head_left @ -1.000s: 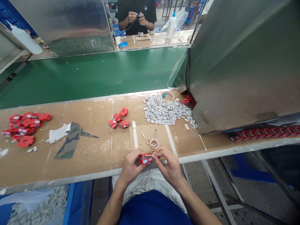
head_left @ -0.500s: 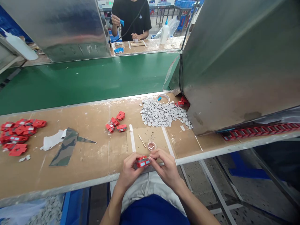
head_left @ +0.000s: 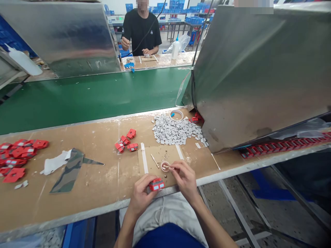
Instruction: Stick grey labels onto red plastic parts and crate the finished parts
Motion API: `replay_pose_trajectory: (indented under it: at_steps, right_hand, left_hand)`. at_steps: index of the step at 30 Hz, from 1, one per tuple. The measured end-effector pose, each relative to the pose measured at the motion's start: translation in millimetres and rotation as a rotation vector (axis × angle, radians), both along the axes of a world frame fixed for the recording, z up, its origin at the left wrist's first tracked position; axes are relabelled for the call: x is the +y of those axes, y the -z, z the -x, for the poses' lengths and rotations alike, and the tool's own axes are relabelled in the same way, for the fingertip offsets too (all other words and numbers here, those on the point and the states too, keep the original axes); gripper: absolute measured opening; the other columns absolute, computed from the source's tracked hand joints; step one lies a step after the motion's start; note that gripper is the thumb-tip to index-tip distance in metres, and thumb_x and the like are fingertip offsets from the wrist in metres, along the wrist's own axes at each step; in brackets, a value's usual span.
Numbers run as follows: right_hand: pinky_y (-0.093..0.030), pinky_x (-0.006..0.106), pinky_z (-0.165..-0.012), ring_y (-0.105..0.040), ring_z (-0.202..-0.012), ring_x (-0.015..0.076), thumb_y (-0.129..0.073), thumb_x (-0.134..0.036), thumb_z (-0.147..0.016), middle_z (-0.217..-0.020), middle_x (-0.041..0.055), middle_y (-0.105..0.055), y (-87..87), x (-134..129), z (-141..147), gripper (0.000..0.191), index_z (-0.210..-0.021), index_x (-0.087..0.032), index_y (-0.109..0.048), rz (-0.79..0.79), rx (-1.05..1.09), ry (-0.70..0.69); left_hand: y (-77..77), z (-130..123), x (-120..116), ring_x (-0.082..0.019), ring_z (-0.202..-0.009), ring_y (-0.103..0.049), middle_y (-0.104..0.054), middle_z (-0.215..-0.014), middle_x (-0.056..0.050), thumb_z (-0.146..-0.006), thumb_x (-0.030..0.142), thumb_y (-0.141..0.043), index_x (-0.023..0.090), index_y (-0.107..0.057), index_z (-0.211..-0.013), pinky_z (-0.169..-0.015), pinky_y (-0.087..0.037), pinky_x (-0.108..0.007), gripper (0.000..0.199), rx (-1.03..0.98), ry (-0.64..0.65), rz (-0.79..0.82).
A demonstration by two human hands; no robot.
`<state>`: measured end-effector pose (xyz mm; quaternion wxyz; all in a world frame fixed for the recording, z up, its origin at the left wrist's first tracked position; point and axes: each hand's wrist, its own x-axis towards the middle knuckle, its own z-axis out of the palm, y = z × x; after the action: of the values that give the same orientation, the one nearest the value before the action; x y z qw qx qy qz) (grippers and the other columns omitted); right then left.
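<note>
Near the front edge of the table, my left hand (head_left: 142, 193) grips a small red toy car body (head_left: 156, 185) with grey trim and pale window patches. My right hand (head_left: 186, 178) pinches a thin pale stick (head_left: 170, 167), perhaps a cotton swab; its tip reaches into a small round cup (head_left: 162, 169). What the cup contains is too small to make out. A second stick (head_left: 155, 160) lies on the cardboard mat (head_left: 170, 153) beside the cup. Behind the mat spreads a heap of small grey rectangular pieces (head_left: 173, 130).
Several red car bodies lie in a small group (head_left: 124, 140) and a pile (head_left: 19, 151) at left, near a camouflage-patterned scrap (head_left: 68, 174). A tape roll (head_left: 176, 115) borders the grey heap. Metal panels (head_left: 258, 79) flank a green belt (head_left: 103, 96); a person (head_left: 142, 32) sits beyond.
My right hand has taken the stick from the red car body to the cup. The car body stays in my left hand. Across the belt, a blue piece has left the person's raised hand.
</note>
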<state>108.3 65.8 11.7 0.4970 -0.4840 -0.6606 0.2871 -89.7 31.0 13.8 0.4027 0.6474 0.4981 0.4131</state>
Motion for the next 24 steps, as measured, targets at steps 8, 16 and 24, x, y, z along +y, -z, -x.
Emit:
replay_pose_trajectory:
  at_steps: [8,16,24]
  right_hand:
    - [-0.051,0.029,-0.075,-0.063,-0.087,0.0182,-0.055,-0.031,-0.101,-0.106,0.008,-0.066,-3.2,34.0,-46.6,0.021,-0.113,-0.02,-0.069,-0.006,-0.152,0.004]
    - [-0.048,0.028,-0.087,-0.063,-0.102,0.0192,-0.055,-0.011,-0.098,-0.108,0.0078,-0.068,-11.2,116.6,-54.1,0.018,-0.104,-0.018,-0.07,-0.014,-0.799,-0.228]
    - [-0.045,0.031,-0.081,-0.062,-0.091,0.0236,-0.059,-0.005,-0.092,-0.095,0.0129,-0.068,-2.9,140.5,-37.7,0.014,-0.088,-0.014,-0.07,-0.018,-0.968,-0.29]
  left_hand:
    - [5.6,3.0,0.3,-0.02,-0.083,-0.073,-0.077,-0.091,-0.008,-0.082,0.04,-0.078,0.02,-0.078,-0.102,-0.075,-0.059,-0.027,0.028,-0.065,-0.03,0.018]
    - [11.6,3.4,-4.1,-0.021,-0.083,-0.072,-0.076,-0.092,-0.008,-0.076,0.044,-0.082,0.021,-0.079,-0.1,-0.075,-0.061,-0.028,0.033,-0.201,-0.071,0.106]
    - [-7.5,1.6,-48.8,-0.023,-0.082,-0.075,-0.077,-0.089,-0.009,-0.068,0.046,-0.087,0.022,-0.081,-0.096,-0.076,-0.063,-0.031,0.037,-0.244,-0.177,0.153]
